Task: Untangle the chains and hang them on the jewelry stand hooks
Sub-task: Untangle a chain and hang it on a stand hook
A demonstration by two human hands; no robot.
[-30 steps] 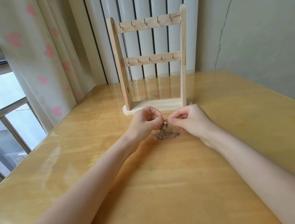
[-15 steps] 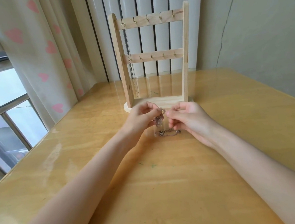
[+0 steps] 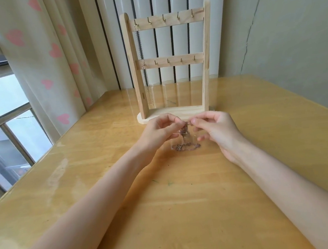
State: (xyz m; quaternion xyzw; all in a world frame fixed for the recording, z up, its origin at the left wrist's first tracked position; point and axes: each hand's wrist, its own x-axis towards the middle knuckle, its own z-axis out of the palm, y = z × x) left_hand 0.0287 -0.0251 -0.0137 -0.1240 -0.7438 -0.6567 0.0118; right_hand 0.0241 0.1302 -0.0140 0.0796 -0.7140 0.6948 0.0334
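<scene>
Head view, looking down a glossy wooden table (image 3: 185, 211): both hands meet at centre, just in front of the base of the jewelry stand (image 3: 171, 64). Left hand (image 3: 159, 131) pinches the top of the tangled chains (image 3: 185, 140) between thumb and forefinger; right hand (image 3: 215, 129) pinches the same top end from the other side, fingertips of the two hands nearly touching. So both are grasping chain, neither released. Tangle hangs straight down from that shared pinch; long axis roughly vertical, with a knotted clump just below the fingers and the lower loops and a small tag-like charm lying on the table, spread sideways under and between the hands. Key relation: knot sits below and between both hands, equally near each, so pulling apart likely runs left-right with the slack trailing down. Stand is directly beyond the hands, upright, close behind them. One hung chain (image 3: 144, 67) already drops from the far-left top hook (image 3: 136, 24), down past the lower bar. Other hooks look free; nearest free top hook (image 3: 149, 21) sits up and away, slightly left of the pinch point. Judgement: still at untangling, hanging not yet started for this bunch. How many chains are in the clump, cannot tell. Curtain (image 3: 42, 61) with pink hearts at left.
</scene>
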